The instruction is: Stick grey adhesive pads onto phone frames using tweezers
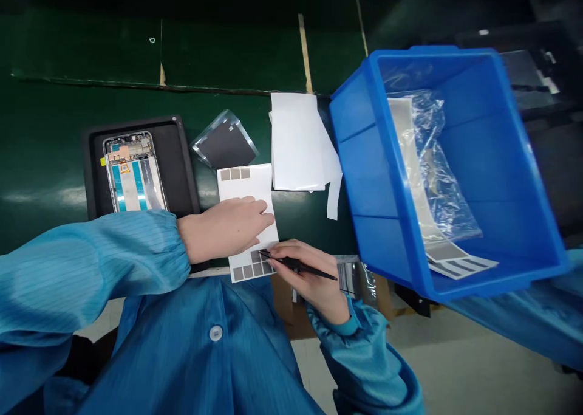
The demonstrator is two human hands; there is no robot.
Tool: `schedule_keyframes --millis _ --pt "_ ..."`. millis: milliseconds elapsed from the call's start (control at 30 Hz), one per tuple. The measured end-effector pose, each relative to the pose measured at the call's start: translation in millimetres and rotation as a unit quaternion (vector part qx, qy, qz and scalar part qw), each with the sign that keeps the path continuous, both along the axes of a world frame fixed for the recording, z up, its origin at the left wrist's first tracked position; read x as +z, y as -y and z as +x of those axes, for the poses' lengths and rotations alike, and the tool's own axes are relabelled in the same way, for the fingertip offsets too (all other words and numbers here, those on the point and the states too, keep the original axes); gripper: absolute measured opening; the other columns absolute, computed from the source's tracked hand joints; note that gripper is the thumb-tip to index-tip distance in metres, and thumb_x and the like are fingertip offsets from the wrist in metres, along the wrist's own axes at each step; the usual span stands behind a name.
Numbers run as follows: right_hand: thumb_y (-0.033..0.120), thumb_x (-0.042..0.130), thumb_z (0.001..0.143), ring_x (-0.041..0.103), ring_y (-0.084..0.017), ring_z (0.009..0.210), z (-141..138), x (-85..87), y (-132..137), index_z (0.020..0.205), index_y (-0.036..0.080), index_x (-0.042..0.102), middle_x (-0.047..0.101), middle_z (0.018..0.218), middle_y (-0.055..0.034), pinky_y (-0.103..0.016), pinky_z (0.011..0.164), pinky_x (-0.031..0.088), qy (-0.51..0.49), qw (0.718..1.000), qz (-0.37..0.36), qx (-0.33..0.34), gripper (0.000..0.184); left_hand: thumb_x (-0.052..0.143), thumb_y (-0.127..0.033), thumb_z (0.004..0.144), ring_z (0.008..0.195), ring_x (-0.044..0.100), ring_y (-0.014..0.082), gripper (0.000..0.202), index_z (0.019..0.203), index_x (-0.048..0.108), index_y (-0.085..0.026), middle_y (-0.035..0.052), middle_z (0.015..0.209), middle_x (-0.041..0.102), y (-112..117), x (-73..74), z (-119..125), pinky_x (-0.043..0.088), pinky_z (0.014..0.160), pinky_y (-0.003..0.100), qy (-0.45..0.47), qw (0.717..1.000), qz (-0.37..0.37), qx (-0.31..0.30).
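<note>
Sheet (pixel 248 187) looks like the floppy, featherweight sort: thin white stock, I'd guess a slick backing with the grey squares (pixel 248 272) stuck on, so it would slide or curl without a hand on it. It's left of the bin (pixel 364 154), near end out past the bench edge. Left hand (pixel 223 229) lies across its middle, fingers bunched together; their tips are mostly out of sight, so can't tell whether they're pinching it or just pressing it flat. Right hand (pixel 321 287) has thumb and fingers clamped on the tweezers (pixel 314 270), tips down at a square in the near rows. Can't tell if those tips have hold of it. Tweezers look stiff and light, thin at the point, so I'd hold them midway and go easy. For the sheet, I'd take the bare white part or a side edge; for a square, just a corner, since a thin film like that probably creases. Also left of the bin: paper (pixel 296 141) right near it, a pouch (pixel 225 141) farther out, and farthest out the tray (pixel 175 166) with an opened phone (pixel 127 178) that looks fragile.
</note>
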State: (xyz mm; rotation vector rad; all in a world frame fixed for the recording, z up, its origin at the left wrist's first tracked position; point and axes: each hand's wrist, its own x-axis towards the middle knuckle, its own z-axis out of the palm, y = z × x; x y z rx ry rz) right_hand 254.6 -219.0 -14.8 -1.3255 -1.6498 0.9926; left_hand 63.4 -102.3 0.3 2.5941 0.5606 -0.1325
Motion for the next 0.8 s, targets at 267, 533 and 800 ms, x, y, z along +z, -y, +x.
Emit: schedule_keyframes --millis 267,533,800 --pt "0.015 0.073 0.083 0.075 -0.022 0.081 1.6 -1.3 -0.9 0.089 0.022 0.074 0.078 0.085 -0.007 -0.036 0.074 0.064 -0.006 1.0 -0.004 0.01 0.009 0.069 -0.026 0.087 0.09 0.059 0.0233 0.02 0.1 0.06 -0.015 0.0073 0.098 0.06 -1.2 -1.6 -0.6 0.042 0.067 0.033 0.003 1.0 -0.007 -0.003" --pt "0.017 0.074 0.083 0.075 -0.022 0.082 1.8 0.0 -2.0 0.089 0.022 0.074 0.078 0.086 -0.0073 -0.037 0.074 0.064 0.004 1.0 -0.01 0.006 0.007 0.07 -0.026 0.087 0.089 0.059 0.0228 0.019 0.1 0.06 -0.016 0.0069 0.098 0.06 -1.2 -1.0 0.0 0.041 0.067 0.032 0.0 1.0 -0.012 -0.001" --pt "0.02 0.074 0.083 0.075 -0.022 0.079 0.9 -2.1 -2.4 0.086 0.023 0.075 0.078 0.083 -0.0071 -0.038 0.073 0.064 -0.006 1.0 -0.023 -0.003 0.004 0.07 -0.025 0.086 0.089 0.06 0.0229 0.019 0.1 0.06 -0.016 0.0074 0.097 0.06 -1.6 -0.9 -0.4 0.042 0.067 0.033 0.006 1.0 -0.009 -0.002"
